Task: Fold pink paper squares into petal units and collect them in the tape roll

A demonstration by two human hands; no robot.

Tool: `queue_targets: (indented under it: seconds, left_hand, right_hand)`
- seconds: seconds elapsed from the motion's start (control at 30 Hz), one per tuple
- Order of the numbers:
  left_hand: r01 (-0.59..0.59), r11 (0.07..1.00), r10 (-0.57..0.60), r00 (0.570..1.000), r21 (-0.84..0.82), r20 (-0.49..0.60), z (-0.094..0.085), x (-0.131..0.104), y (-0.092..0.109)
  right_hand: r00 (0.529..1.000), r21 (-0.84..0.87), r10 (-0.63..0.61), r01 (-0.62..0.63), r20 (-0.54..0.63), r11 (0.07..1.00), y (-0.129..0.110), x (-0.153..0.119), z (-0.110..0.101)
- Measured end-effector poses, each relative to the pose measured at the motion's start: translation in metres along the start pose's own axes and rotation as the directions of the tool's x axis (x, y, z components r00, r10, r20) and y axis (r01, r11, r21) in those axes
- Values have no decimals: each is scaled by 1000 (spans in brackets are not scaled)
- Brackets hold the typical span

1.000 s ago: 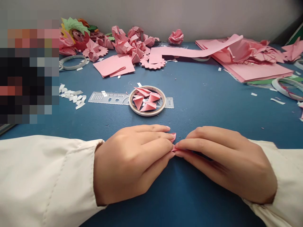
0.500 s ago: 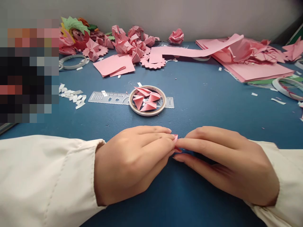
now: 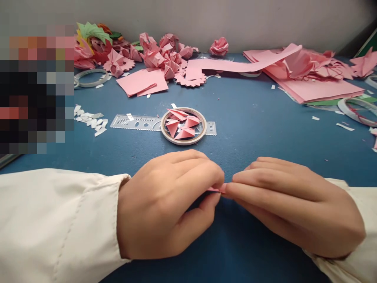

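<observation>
Between my two hands is a small piece of folded pink paper (image 3: 223, 188), mostly covered by the fingers. My left hand (image 3: 172, 200) pinches its left side between thumb and forefinger. On the right side, my right hand (image 3: 290, 204) grips the paper with its fingers pressed together. Just beyond the hands lies a roll of tape (image 3: 163, 131), flat on the table. Several small folded pink paper pieces (image 3: 185, 133) rest inside its ring. Under the roll is a clear plastic ruler (image 3: 141, 123).
White paper scraps (image 3: 93, 122) lie in a heap to the left. Folded pink paper flowers (image 3: 154, 55) crowd the back, near flat pink sheets (image 3: 138, 83). A long pink strip (image 3: 229, 65) leads to stacked pink paper (image 3: 326, 91). Another tape roll (image 3: 347, 110) is at right.
My left thumb and forefinger have parted from a flat press into a pinch on the pink paper. My right hand has shifted slightly right and nearer, its fingers drawn together.
</observation>
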State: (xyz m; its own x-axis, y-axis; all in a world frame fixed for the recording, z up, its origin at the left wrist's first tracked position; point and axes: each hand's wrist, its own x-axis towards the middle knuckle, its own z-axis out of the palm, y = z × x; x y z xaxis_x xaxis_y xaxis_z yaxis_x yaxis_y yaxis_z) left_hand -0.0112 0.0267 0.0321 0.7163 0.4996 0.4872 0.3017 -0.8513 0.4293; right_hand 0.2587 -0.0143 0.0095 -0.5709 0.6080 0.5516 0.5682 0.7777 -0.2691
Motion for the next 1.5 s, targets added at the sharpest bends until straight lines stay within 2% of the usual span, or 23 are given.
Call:
queue_targets:
  seconds: [0.1,0.17,0.27,0.43,0.53,0.63,0.7,0.77,0.83,0.9,1.03,1.2,1.33,1.5]
  left_hand:
    - [-76,994,81,995,-76,54,-5,4,-3]
    - [-77,990,89,991,-115,102,-8,6,-4]
    - [-2,985,21,993,-170,115,-8,6,-5]
    - [86,956,-61,994,-282,96,-6,9,-4]
    - [162,922,-108,980,-353,168,-7,11,-4]
    - [242,888,-152,957,-391,249,-8,12,-4]
    - [252,906,-174,954,-340,244,-8,10,-3]
    - [211,954,-172,967,-211,187,-6,8,-1]
    - [157,986,-150,983,-61,107,-3,5,2]
    - [140,990,-142,988,27,59,-1,3,6]
    - [181,983,-184,980,37,72,1,-1,11]
    - [195,980,-196,977,25,82,2,-1,9]
    - [165,985,-169,983,58,75,5,1,9]
    - [156,980,-169,981,127,96,11,2,14]
  right_hand:
    - [999,-28,47,-47,19,999,-10,1,-3]
    - [996,-26,75,-74,52,997,-15,2,-7]
    - [996,34,20,-23,91,999,-14,4,-9]
    - [996,99,-47,39,81,994,-7,7,-7]
    - [993,135,-41,26,109,991,-5,8,-8]
    - [986,127,-88,70,143,990,1,11,-12]
    - [988,151,-36,13,151,988,5,14,-12]
    - [981,268,117,-156,155,951,6,18,-9]
    - [961,378,218,-267,168,887,3,21,-4]
    - [959,404,219,-275,179,873,-1,22,0]
    - [952,374,237,-294,192,880,-5,22,0]
    - [971,322,140,-198,195,926,-4,21,-1]
    - [966,319,222,-253,131,913,-9,16,6]
    - [963,299,222,-260,155,918,-10,15,7]
